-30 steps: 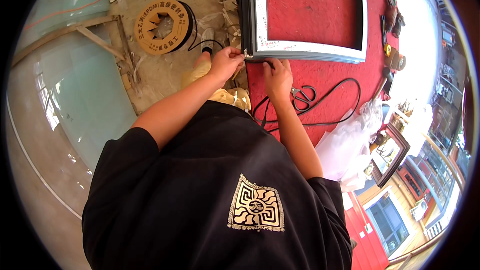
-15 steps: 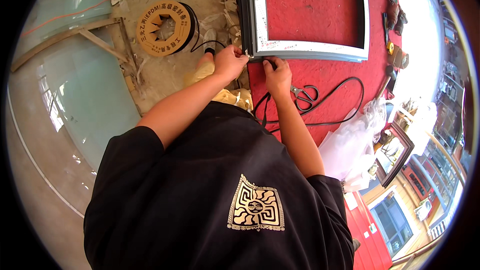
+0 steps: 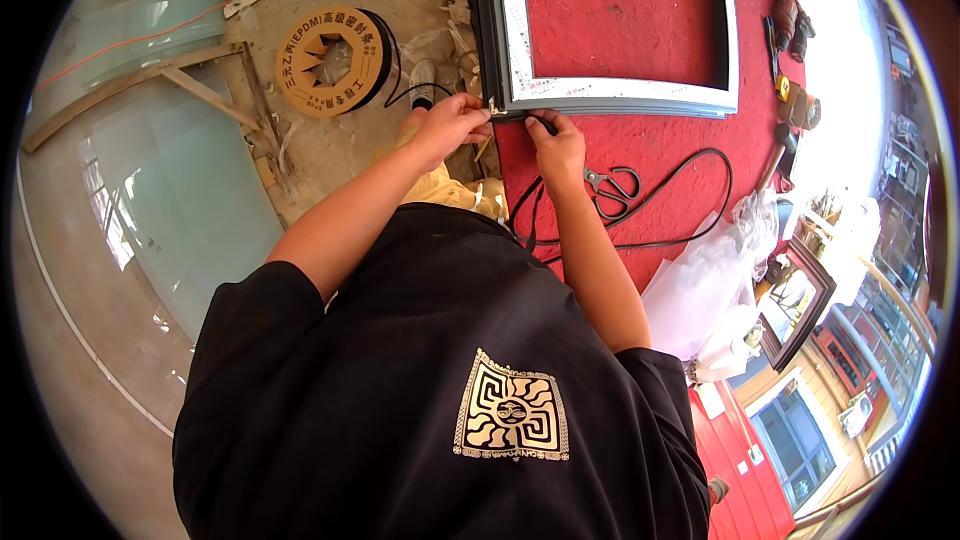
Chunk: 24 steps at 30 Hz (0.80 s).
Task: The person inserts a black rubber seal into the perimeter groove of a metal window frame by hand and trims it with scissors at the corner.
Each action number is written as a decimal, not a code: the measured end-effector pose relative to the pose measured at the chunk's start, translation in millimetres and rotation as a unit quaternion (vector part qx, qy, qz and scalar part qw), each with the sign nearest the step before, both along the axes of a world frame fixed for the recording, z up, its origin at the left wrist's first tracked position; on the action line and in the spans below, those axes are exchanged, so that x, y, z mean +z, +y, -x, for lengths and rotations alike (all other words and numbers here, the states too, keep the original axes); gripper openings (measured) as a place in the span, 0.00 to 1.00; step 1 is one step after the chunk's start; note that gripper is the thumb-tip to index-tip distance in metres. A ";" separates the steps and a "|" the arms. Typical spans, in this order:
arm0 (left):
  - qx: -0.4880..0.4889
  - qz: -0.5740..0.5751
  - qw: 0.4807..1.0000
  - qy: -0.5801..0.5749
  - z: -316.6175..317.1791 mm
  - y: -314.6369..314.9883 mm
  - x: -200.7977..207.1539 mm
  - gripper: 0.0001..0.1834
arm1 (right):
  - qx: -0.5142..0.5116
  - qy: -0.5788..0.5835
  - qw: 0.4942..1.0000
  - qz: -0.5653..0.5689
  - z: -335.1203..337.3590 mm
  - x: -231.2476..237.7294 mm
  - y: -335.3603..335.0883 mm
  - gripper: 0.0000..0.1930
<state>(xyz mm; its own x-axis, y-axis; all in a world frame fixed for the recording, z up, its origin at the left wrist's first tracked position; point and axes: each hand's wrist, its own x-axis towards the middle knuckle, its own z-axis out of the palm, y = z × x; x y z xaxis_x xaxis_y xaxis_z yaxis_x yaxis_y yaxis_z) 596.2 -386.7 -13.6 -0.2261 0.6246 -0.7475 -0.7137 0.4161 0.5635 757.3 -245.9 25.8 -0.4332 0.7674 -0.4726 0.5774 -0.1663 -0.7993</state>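
Note:
A window frame (image 3: 620,97) with white printed film on its face lies on a red-covered bench. At its near left corner, my left hand (image 3: 449,130) is closed with fingertips together; what they pinch is too small to make out. My right hand (image 3: 558,150) is just to the right, against the frame's near edge, with thumb and fingers closed on a black rubber sealing strip (image 3: 718,162). Slack strip loops over the bench below. Scissors (image 3: 612,192) with dark handles lie inside that loop, right of my right forearm.
A cardboard reel (image 3: 300,70) of black strip stands on the floor at left, its strip running toward my left hand. Glass panes (image 3: 195,180) and a wooden brace (image 3: 130,90) are farther left. Tools (image 3: 783,0) line the bench's right side, above clear plastic bags (image 3: 705,290).
My left hand has shifted slightly left and down at the frame corner, its fingers a little more extended. My right hand stays at the near edge. The whole view has moved slightly.

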 end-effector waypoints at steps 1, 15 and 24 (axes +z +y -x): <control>-0.015 -0.015 0.999 0.042 -3.4 -0.6 -0.7 0.16 | -0.007 0.016 1.000 0.007 -0.2 -0.9 -0.5 0.10; -0.044 0.058 0.922 0.381 -41.1 7.8 -1.3 0.19 | -0.036 0.040 0.998 -0.033 1.9 0.1 -15.7 0.10; -0.030 0.079 0.883 0.463 -54.3 12.3 -1.9 0.18 | -0.014 0.014 0.994 -0.109 -3.7 -20.9 -14.1 0.10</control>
